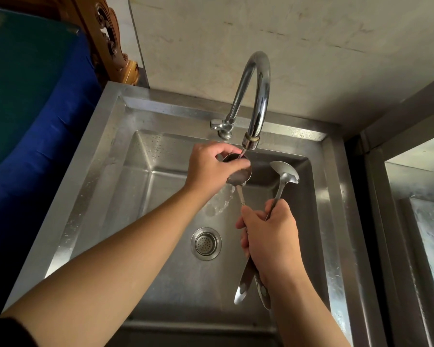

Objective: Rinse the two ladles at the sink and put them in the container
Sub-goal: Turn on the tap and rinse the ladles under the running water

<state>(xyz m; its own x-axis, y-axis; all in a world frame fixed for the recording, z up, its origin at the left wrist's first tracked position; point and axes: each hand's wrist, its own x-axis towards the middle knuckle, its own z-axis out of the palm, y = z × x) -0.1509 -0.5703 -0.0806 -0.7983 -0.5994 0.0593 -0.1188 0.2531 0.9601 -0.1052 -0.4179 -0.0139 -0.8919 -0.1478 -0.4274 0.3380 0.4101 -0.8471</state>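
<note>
Two steel ladles are over the steel sink (pixel 161 151). My right hand (pixel 271 236) grips both handles together, their ends sticking out below my fist. The first ladle's bowl (pixel 238 175) sits under the running tap (pixel 257 96), and my left hand (pixel 211 166) is wrapped over that bowl, fingers on its rim. Water spills off the bowl toward the basin floor. The second ladle's bowl (pixel 285 171) stands to the right of the stream, untouched. No container is in view.
The drain strainer (pixel 206 243) lies in the basin floor below my hands. A tap lever (pixel 216 124) sticks out left of the spout base. A blue cloth-covered surface (pixel 35 121) lies left; a steel shelf frame (pixel 398 196) stands right.
</note>
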